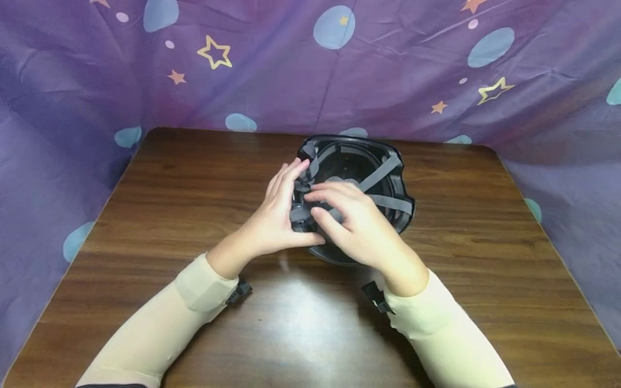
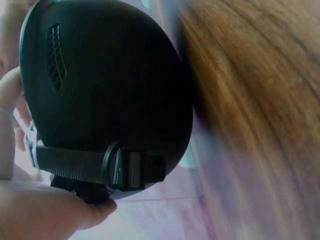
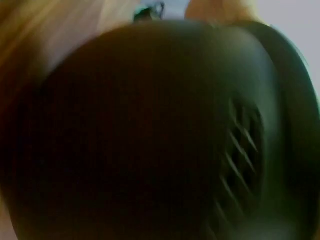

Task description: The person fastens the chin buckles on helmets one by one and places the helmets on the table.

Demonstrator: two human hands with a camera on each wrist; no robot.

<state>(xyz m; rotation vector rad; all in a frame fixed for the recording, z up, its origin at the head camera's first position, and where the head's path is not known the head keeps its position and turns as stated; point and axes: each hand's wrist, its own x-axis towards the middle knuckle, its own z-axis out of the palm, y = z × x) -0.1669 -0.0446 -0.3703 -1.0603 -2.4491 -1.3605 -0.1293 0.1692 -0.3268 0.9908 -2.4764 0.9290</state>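
Purple curtain [image 1: 271,86] at far side, brown table [image 1: 204,194] in front. Black helmet [image 1: 345,163] at table's far middle, hollow side up; can't tell if it touches the tabletop. Its left rim sits just right of my left hand [image 1: 278,215], which grips there, spread wide; that's the hand nearer the rim. My right hand [image 1: 361,223] reaches leftward across the hollow, fingers slightly bent; can't tell if they pinch anything. Long axis unclear. Inside helmet: padded liner [image 1: 355,152], grey straps [image 1: 380,173]. Outer shell: black clip [image 2: 116,167].
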